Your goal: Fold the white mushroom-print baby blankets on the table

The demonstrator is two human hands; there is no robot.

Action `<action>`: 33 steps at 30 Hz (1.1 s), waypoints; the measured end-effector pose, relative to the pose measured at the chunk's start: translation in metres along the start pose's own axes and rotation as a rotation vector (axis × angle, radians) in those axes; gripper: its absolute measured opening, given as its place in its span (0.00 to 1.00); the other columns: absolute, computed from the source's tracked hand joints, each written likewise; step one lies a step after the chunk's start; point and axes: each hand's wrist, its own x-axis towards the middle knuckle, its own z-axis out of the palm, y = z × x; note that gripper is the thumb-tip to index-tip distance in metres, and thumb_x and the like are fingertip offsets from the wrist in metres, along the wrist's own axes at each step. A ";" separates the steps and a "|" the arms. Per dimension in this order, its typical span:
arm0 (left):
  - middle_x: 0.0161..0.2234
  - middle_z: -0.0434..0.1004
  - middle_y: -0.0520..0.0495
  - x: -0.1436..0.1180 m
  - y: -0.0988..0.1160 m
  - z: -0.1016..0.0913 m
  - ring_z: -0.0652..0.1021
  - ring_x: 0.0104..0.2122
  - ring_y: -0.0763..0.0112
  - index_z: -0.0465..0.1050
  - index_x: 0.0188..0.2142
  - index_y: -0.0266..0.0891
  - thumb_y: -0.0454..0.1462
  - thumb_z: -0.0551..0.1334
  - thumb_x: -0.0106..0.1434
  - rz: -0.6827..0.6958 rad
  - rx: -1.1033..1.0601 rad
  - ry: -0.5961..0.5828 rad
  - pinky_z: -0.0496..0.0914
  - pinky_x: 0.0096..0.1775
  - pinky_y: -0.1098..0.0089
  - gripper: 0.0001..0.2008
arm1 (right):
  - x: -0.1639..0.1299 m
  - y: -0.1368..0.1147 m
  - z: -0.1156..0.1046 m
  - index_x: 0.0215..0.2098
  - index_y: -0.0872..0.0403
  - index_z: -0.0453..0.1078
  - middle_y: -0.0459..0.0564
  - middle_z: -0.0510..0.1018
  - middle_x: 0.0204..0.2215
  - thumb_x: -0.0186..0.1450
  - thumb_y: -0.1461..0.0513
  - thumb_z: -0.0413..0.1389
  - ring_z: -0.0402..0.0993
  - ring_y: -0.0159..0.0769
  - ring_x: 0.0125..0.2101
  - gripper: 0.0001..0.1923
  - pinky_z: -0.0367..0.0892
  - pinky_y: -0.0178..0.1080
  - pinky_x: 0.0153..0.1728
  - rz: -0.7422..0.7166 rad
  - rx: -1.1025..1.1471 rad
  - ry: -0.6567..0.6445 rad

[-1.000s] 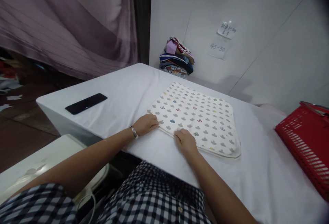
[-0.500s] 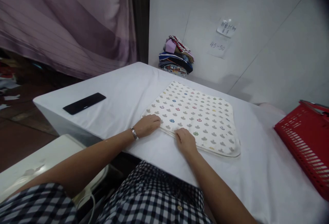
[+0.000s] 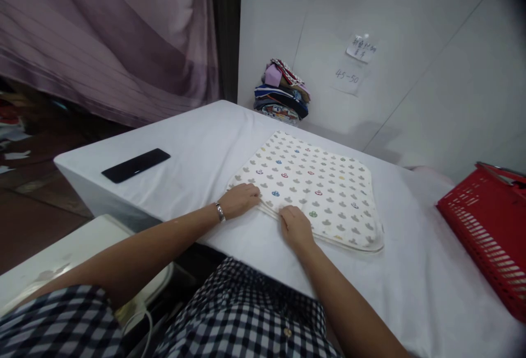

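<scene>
Both hands pinch the near edge of the folded patterned cloth (image 3: 312, 191): the left hand (image 3: 241, 200) lies on the cloth's near-left corner with fingers curled over the layered edge, and the right hand (image 3: 295, 225) rests just beside it on the same edge, fingertips tucked at the fold; whether the fingers actually clamp the layers or only press on them cannot be told; the cloth, cream with small grey and coloured prints, lies flat and roughly square on the white-covered table (image 3: 197, 150), spreading away from both hands toward the wall; a watch (image 3: 220, 212) sits on the left wrist; well to the left of the left hand lies a black phone (image 3: 136, 165); beyond the cloth, against the wall, stands a stack of folded fabrics (image 3: 282, 93); far to the right of the right hand sits a red basket (image 3: 489, 226), with paper notes (image 3: 355, 61) on the wall above the cloth
</scene>
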 end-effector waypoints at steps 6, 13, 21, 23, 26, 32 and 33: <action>0.33 0.70 0.47 0.005 0.003 0.004 0.67 0.35 0.69 0.69 0.28 0.36 0.32 0.49 0.64 0.019 0.037 -0.007 0.59 0.36 0.68 0.12 | 0.000 -0.002 -0.001 0.34 0.54 0.66 0.51 0.71 0.34 0.61 0.68 0.46 0.64 0.37 0.36 0.08 0.61 0.38 0.37 -0.012 0.034 0.002; 0.38 0.71 0.49 0.003 -0.001 0.003 0.68 0.38 0.70 0.70 0.34 0.38 0.35 0.49 0.65 0.020 -0.035 -0.022 0.60 0.40 0.68 0.12 | 0.001 -0.005 -0.006 0.34 0.54 0.67 0.50 0.71 0.32 0.62 0.68 0.46 0.64 0.37 0.35 0.08 0.61 0.38 0.37 0.013 0.048 0.002; 0.37 0.71 0.47 0.007 0.001 0.007 0.69 0.37 0.70 0.69 0.33 0.36 0.33 0.47 0.65 -0.016 -0.090 -0.021 0.62 0.39 0.68 0.13 | 0.001 -0.005 -0.006 0.34 0.54 0.66 0.50 0.71 0.32 0.63 0.66 0.46 0.64 0.36 0.35 0.08 0.60 0.37 0.37 0.029 0.055 -0.010; 0.39 0.71 0.46 0.004 0.001 0.010 0.69 0.40 0.69 0.69 0.35 0.35 0.32 0.47 0.65 0.002 -0.071 -0.004 0.62 0.41 0.67 0.13 | 0.000 -0.005 -0.006 0.35 0.54 0.66 0.50 0.71 0.32 0.63 0.66 0.46 0.64 0.36 0.35 0.08 0.60 0.37 0.37 0.030 0.054 -0.011; 0.45 0.69 0.43 -0.002 0.001 0.010 0.67 0.46 0.66 0.69 0.37 0.34 0.31 0.47 0.64 0.016 -0.062 0.025 0.62 0.45 0.66 0.12 | -0.001 -0.005 -0.006 0.38 0.54 0.67 0.50 0.72 0.34 0.63 0.65 0.47 0.64 0.37 0.36 0.08 0.60 0.38 0.38 0.018 0.052 -0.008; 0.47 0.68 0.44 -0.007 0.002 -0.001 0.67 0.48 0.67 0.69 0.35 0.36 0.34 0.49 0.64 -0.068 -0.196 0.009 0.61 0.48 0.64 0.11 | 0.001 -0.006 -0.004 0.40 0.53 0.68 0.51 0.72 0.35 0.64 0.63 0.48 0.64 0.37 0.37 0.10 0.61 0.38 0.38 0.016 0.012 -0.012; 0.47 0.69 0.45 -0.007 0.002 -0.003 0.67 0.48 0.67 0.70 0.35 0.36 0.33 0.49 0.64 -0.073 -0.225 -0.002 0.61 0.48 0.64 0.11 | 0.001 -0.006 -0.004 0.40 0.53 0.68 0.51 0.72 0.35 0.64 0.63 0.47 0.64 0.37 0.37 0.10 0.61 0.38 0.38 0.017 0.006 -0.015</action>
